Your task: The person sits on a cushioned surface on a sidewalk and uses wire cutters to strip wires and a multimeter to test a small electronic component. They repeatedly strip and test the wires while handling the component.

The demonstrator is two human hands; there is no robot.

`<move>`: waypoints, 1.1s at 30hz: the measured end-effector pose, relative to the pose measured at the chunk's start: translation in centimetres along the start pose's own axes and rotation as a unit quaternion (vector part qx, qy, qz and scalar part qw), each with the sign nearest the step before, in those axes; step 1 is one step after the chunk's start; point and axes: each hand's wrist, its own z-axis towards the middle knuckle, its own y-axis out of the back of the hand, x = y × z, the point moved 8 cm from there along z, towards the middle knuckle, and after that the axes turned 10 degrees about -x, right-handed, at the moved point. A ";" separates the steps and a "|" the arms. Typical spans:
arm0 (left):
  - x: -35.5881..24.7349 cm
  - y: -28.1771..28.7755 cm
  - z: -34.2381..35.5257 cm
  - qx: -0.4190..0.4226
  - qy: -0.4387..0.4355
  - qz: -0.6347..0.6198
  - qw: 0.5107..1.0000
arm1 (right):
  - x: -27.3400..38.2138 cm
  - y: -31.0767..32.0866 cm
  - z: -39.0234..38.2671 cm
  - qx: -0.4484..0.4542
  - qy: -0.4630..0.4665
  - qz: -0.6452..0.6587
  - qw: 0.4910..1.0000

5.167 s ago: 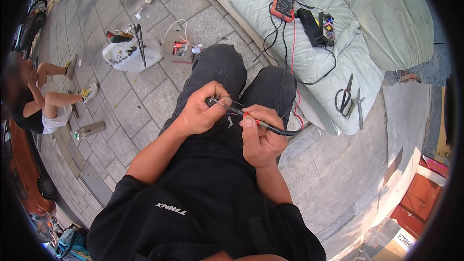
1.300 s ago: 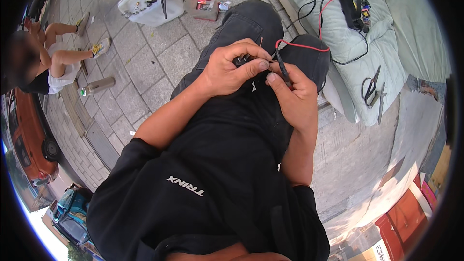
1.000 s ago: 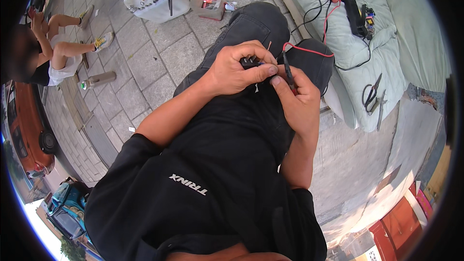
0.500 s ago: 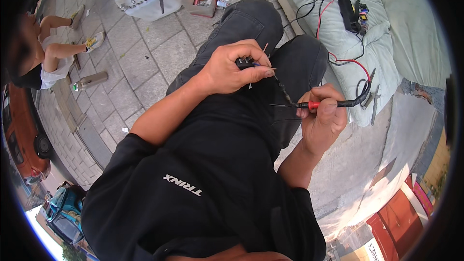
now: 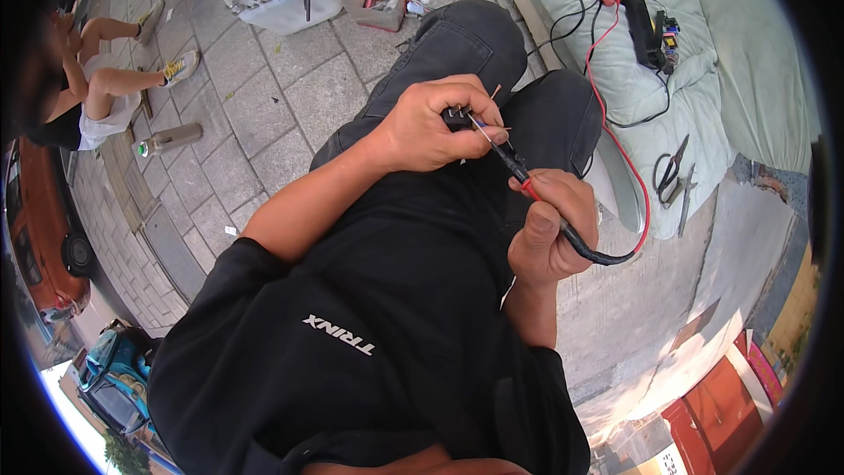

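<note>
Left hand pinches black pronged plug near the left thigh; right hand closed round test probe, tip by the prongs, contact unclear; slip could bridge prongs; taut red lead could drag it off.

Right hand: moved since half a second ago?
Yes. The right hand has shifted left, farther from the scissors and closer to the left hand.

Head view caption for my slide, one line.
Left hand holds a pronged black connector; right hand points a test probe toward it.
</note>
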 end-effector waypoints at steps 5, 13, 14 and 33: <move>-0.1 0.0 -0.1 -0.002 0.003 0.002 1.000 | -0.2 -0.4 0.3 0.039 0.031 -0.067 0.997; -0.4 0.0 0.0 -0.003 -0.040 0.003 0.999 | -0.1 -0.7 0.1 0.036 0.011 -0.060 0.997; -0.3 0.0 0.0 -0.001 -0.040 0.006 0.999 | -0.3 -0.6 0.0 0.029 -0.008 -0.039 0.999; -0.2 -0.2 0.0 0.001 -0.025 0.005 1.000 | -0.2 -1.0 0.0 0.055 0.025 -0.075 0.995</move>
